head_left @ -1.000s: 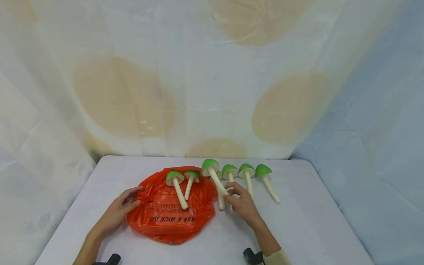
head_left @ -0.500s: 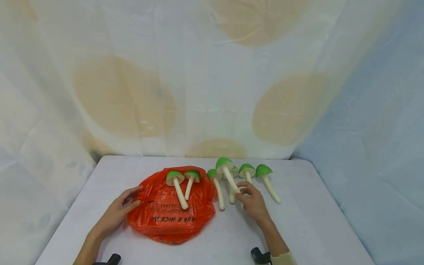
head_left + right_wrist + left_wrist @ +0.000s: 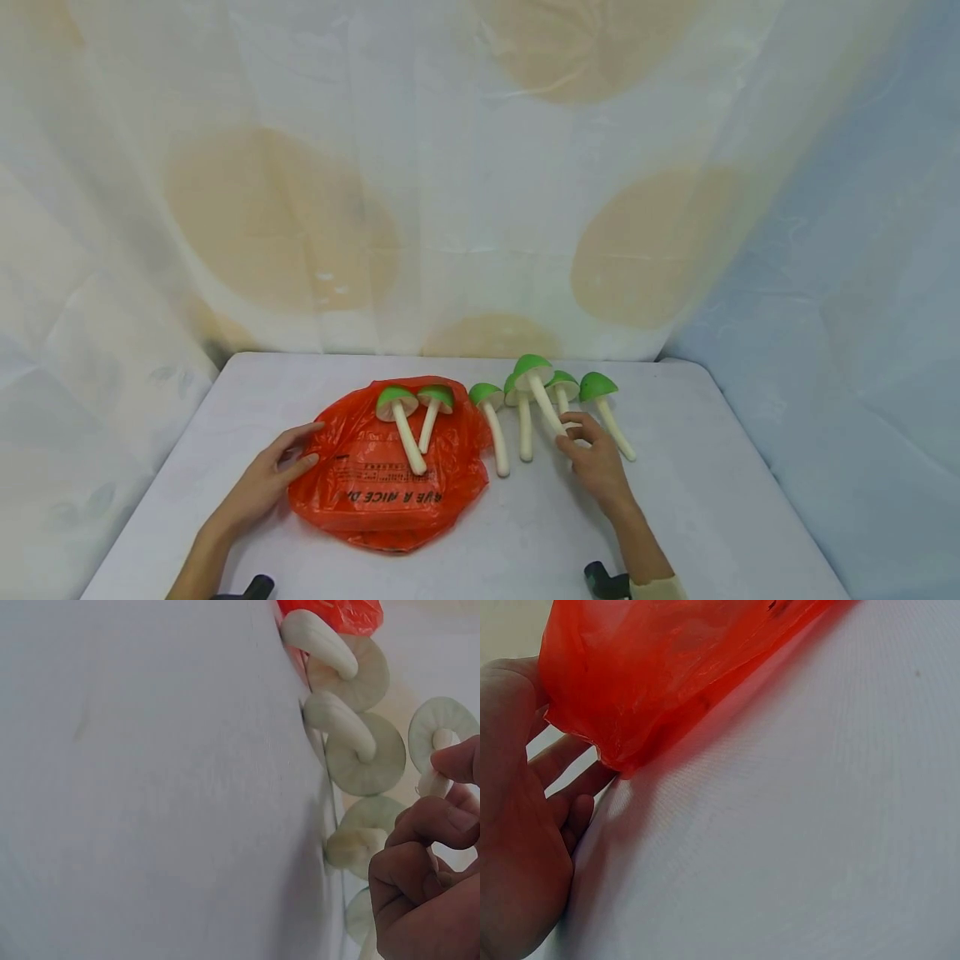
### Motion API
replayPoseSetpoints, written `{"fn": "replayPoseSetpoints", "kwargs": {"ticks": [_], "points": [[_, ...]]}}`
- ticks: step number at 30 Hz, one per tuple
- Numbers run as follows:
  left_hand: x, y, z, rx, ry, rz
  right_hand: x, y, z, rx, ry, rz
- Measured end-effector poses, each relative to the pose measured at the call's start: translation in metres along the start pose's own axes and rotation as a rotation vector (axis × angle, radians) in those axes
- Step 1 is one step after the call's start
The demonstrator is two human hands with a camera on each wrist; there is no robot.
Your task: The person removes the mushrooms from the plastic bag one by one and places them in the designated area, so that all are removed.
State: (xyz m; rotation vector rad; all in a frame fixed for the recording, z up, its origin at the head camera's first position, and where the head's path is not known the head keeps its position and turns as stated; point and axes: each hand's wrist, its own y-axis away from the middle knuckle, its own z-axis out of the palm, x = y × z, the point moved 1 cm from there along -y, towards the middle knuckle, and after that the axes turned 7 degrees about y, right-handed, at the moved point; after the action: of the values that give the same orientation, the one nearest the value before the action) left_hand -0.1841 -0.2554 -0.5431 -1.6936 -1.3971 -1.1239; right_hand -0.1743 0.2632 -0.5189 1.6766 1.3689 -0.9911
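On the white table (image 3: 720,517), as the head view shows, the right hand (image 3: 598,467) pinches one mushroom (image 3: 543,393) near the free end of its pale stem, with the green cap (image 3: 533,364) leaning away to the upper left. Four other mushrooms (image 3: 525,429) lie in a row to the right of the red bag (image 3: 390,521), and two mushrooms (image 3: 401,429) rest on top of it. The left hand (image 3: 262,479) touches the bag's left edge, its thumb and fingers relaxed and standing apart.

In the left wrist view, some fingers of this hand go behind the thin edge. The bag seems light, limp and rather slippery — its rim is probably the best place to hold.

In the right wrist view, the stem sits between thumb and finger. I judge the mushroom to be light and fairly stiff, maybe foam — the narrow stem gives a secure grip, while the broad cap looks easier to dent.
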Motion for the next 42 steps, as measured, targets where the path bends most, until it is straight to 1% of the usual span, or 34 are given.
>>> {"fn": "replayPoseSetpoints", "kwargs": {"ticks": [7, 12, 16, 22, 29, 36, 42], "points": [[0.0, 0.001, -0.001, -0.003, -0.004, 0.009, 0.003, 0.0, -0.011, 0.02, 0.003, 0.006], [0.001, 0.0, -0.001, -0.009, 0.01, 0.008, 0.007, 0.001, -0.018, 0.051, 0.029, 0.005], [0.002, 0.0, 0.0, -0.01, 0.02, 0.005, 0.009, 0.001, -0.025, 0.057, 0.046, 0.012], [0.002, -0.001, 0.001, -0.004, 0.0, 0.008, 0.01, 0.0, -0.037, 0.073, 0.038, 0.029], [0.0, -0.001, 0.002, 0.002, -0.013, 0.006, 0.015, -0.001, -0.048, 0.105, 0.065, 0.064], [0.0, -0.001, 0.001, 0.002, -0.007, 0.008, 0.02, 0.0, -0.058, 0.151, 0.087, 0.069], [0.0, 0.0, 0.0, 0.004, -0.03, 0.006, 0.026, -0.001, -0.068, 0.177, 0.107, 0.079]]}}
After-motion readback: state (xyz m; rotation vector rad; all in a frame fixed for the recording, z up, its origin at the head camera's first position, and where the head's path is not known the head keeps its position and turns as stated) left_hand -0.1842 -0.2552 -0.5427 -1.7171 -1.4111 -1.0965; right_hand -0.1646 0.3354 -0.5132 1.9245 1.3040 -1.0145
